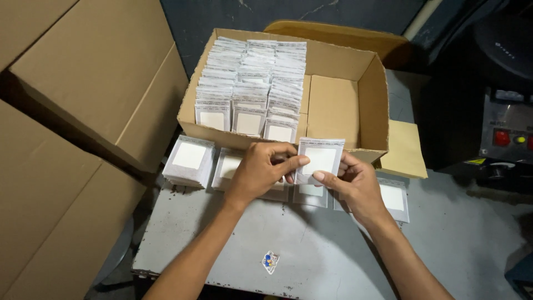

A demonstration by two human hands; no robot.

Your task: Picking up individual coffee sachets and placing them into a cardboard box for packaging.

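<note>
Sitting nearest on grey table [311, 261]: small sticker [270, 261]. Pinching white packet [319, 161] with left hand [261, 169] and right hand [350, 186], fingers clamped on its edges. Standing behind, cardboard box [373, 100] filled with packet rows.

One open cardboard box [338, 105] holds three rows of white packets [250, 78]. In front of the box: four packet piles [190, 160], one sticker [270, 261], two hands [261, 169].

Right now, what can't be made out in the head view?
- Packet held by left hand and right hand: print too small.
- Packets on the table under both hands: partly covered.
- Box rows: lower parts hidden by its front wall.
- Machine: cut by right edge, dark.
</note>
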